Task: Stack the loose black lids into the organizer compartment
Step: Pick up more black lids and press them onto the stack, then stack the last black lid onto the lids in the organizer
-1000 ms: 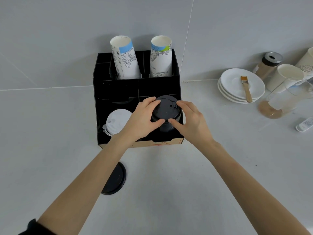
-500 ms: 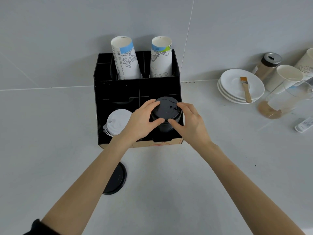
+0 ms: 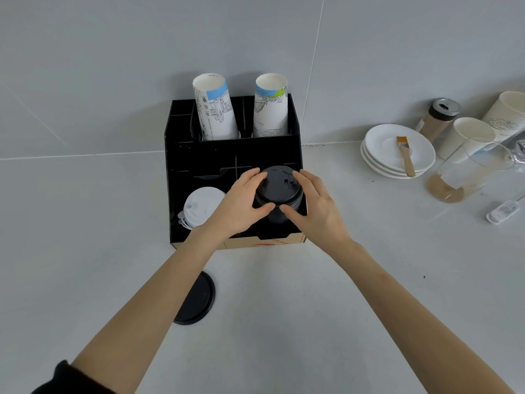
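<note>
A black organizer (image 3: pixel 181 177) stands against the wall. In its front right compartment rises a stack of black lids (image 3: pixel 277 185). My left hand (image 3: pixel 241 203) grips the stack's left side and my right hand (image 3: pixel 315 206) its right side, thumbs nearly meeting at the front. One loose black lid (image 3: pixel 199 300) lies flat on the counter in front of the organizer, partly hidden under my left forearm. White lids (image 3: pixel 199 206) fill the front left compartment.
Two tall sleeves of paper cups (image 3: pixel 216 109) stand in the organizer's rear slots. To the right are stacked white plates (image 3: pixel 380 155) with a brush (image 3: pixel 404 155), a shaker (image 3: pixel 437 118), paper cups (image 3: pixel 468 137), a glass pitcher (image 3: pixel 466 172) and a small white device (image 3: pixel 502 213).
Both hands stay on the black lid stack; my thumbs have closed in slightly toward each other at the front. The loose lid on the counter has not moved.
</note>
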